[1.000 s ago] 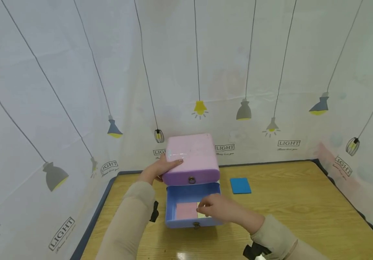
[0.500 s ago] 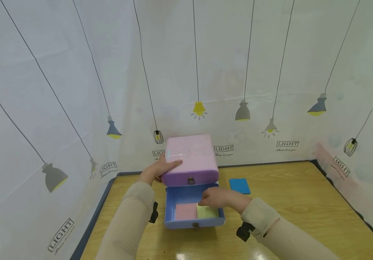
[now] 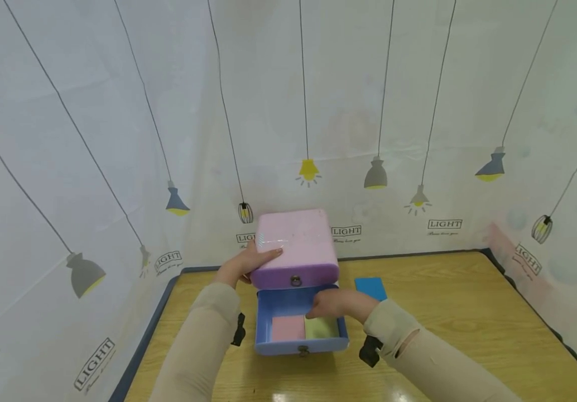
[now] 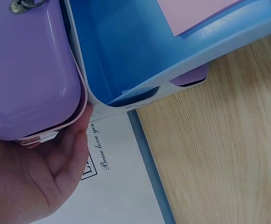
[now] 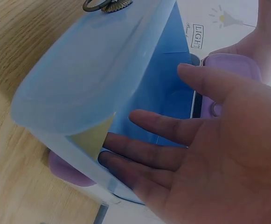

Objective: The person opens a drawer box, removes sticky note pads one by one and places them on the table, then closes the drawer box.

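Right hand (image 3: 336,303) shifted toward back edge of blue drawer (image 3: 278,348), fingers apart, uncovering yellow sticky notes (image 3: 321,329); left hand (image 3: 245,263) still clamped on pink cabinet (image 3: 298,237), left edge.

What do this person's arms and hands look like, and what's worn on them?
The left hand and right hand are ungloved. A cream left sleeve and matching right sleeve have broad cuffs, with one small black device beside the left cuff and another beside the right.
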Demonstrator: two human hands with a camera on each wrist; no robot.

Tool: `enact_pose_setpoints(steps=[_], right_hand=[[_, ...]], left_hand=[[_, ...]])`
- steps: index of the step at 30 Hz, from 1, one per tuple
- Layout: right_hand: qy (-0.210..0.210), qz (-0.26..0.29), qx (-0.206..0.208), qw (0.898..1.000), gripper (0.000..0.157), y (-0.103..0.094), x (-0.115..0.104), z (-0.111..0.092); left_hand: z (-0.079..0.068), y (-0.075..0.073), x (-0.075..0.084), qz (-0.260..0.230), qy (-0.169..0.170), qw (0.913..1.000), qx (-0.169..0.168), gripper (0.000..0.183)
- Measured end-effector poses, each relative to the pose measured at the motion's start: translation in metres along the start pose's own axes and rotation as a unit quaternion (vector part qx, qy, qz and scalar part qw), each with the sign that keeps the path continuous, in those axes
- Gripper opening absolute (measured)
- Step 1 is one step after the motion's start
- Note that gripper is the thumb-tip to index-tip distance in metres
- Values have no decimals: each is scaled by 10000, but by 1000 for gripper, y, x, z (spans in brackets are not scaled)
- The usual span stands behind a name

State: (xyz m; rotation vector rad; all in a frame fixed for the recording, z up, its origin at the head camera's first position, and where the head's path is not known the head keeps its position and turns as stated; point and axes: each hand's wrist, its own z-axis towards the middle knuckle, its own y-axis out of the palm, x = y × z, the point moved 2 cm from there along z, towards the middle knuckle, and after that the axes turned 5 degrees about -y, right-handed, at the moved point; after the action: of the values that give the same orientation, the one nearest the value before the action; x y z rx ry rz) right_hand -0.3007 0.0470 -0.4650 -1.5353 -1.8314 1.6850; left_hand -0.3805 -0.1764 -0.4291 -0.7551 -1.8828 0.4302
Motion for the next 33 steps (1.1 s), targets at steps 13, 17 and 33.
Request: enact_pose_setpoints(steps=[13,17,33], right_hand=[[-181,286,255,9991,26,-1,-2,-10],[-310,319,258,9987,36,-2,-6,-18],[-1121,-74,699,9912,12,13,10,-29]], left_hand=[[-1,0,1,-45,7,10000,27,108],[-2,0,2,-33,7,10000,40,107],[-3,1,2,-69,23,10000,61,107]])
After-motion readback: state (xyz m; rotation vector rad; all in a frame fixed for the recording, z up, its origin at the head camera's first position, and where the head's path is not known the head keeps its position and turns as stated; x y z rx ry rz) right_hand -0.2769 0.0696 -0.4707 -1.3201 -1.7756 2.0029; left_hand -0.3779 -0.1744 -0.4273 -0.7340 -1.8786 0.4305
